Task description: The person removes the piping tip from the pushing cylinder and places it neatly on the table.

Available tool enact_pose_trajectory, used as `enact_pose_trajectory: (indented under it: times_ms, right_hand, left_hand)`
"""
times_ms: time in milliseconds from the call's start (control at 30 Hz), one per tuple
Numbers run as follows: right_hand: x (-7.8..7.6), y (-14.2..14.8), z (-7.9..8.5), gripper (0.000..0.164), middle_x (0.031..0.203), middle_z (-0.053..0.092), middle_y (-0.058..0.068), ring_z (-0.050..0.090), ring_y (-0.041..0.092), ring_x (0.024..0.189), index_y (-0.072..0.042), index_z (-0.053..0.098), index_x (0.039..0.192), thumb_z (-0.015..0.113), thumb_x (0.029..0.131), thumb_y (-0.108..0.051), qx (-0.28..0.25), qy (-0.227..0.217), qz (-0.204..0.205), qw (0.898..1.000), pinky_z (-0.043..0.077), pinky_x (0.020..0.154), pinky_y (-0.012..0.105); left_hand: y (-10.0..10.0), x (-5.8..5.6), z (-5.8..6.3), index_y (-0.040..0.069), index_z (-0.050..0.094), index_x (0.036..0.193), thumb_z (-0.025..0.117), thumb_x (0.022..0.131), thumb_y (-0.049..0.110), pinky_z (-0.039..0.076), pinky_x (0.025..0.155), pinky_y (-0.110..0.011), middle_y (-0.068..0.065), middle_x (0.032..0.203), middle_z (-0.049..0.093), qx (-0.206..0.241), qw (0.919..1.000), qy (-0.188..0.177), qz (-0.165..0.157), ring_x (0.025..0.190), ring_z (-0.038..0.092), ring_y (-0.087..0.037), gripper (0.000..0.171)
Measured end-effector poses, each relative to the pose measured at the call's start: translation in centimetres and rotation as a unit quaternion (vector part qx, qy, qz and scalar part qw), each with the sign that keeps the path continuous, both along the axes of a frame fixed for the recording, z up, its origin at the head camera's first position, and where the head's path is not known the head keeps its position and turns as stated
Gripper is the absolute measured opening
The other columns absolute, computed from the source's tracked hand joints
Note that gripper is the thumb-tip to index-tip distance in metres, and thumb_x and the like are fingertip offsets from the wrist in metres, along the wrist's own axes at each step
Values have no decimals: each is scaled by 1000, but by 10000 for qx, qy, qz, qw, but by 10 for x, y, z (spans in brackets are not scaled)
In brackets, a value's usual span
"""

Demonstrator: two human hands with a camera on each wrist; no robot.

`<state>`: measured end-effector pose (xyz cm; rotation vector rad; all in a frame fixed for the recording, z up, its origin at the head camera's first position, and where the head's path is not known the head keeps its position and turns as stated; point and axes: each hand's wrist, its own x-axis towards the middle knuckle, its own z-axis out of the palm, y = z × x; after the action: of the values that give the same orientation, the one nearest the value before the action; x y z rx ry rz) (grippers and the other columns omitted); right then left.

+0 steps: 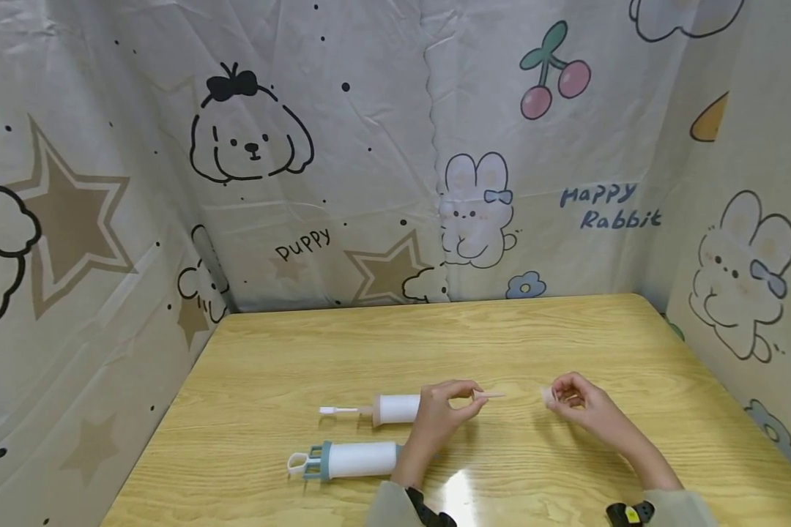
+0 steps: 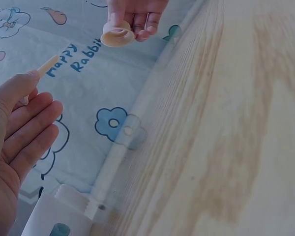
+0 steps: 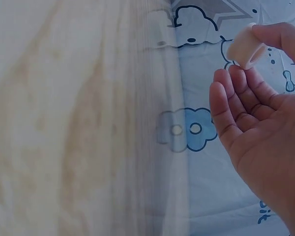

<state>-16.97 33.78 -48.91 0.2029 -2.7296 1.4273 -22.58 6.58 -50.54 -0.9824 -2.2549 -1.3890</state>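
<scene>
My left hand (image 1: 440,416) pinches a thin, tapered cream-pink nozzle-like piece (image 1: 493,395) between thumb and index finger, its narrow end pointing right. Across a gap, my right hand (image 1: 589,413) holds a short cream ring-shaped collar (image 3: 246,46) by its rim between thumb and fingers. The left wrist view shows the collar's round opening (image 2: 119,35). Behind the left hand lies a white tube with a beige end (image 1: 395,409) and a white handle, its right end hidden. Nearer me, a second white tube (image 1: 362,460) with teal ends and a white loop handle is partly covered by the left wrist.
Both tubes lie on their sides on the wood-grain table (image 1: 290,351), left of centre. A printed curtain (image 1: 369,183) hangs round the table's back and sides. Black wrist straps (image 1: 629,514) sit over pale sleeves.
</scene>
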Motion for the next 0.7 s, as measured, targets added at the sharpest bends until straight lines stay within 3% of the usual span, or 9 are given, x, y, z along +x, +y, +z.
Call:
enact_pose_trajectory:
  times_ms: [700]
  right_hand:
    - [-13,0,-7,25,81,52,4,44,1,69,2,53,98,71,87,-12,862,-478,462,9941,42,57,20]
  left_hand:
    - [1,0,-2,13,75,93,74,88,23,57,77,-14,-5,91,78,-186,9998,-97,17,82,73,-11,11]
